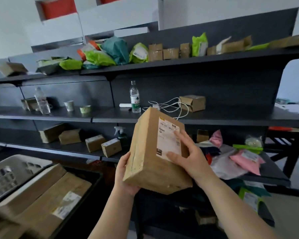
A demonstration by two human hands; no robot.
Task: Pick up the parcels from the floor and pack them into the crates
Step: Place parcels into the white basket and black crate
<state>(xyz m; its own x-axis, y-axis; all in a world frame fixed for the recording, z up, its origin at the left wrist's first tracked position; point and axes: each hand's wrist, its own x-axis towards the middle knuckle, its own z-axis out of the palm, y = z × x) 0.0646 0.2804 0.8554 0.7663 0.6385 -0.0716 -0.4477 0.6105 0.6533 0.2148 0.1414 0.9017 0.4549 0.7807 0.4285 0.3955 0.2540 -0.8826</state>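
Two hands hold the parcel [153, 152] up before the shelves, left hand [126, 175] cupping its near lower corner, right hand [188, 159] gripping its labelled face, long axis upright, the black crate [93, 175] lying down-left, nearer the left hand.

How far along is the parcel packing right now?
Partly done: the black crate at lower left already holds large cardboard boxes. In hand: both hands, left and right, hold a labelled brown parcel. It is not yet in a crate. The floor is barely visible.
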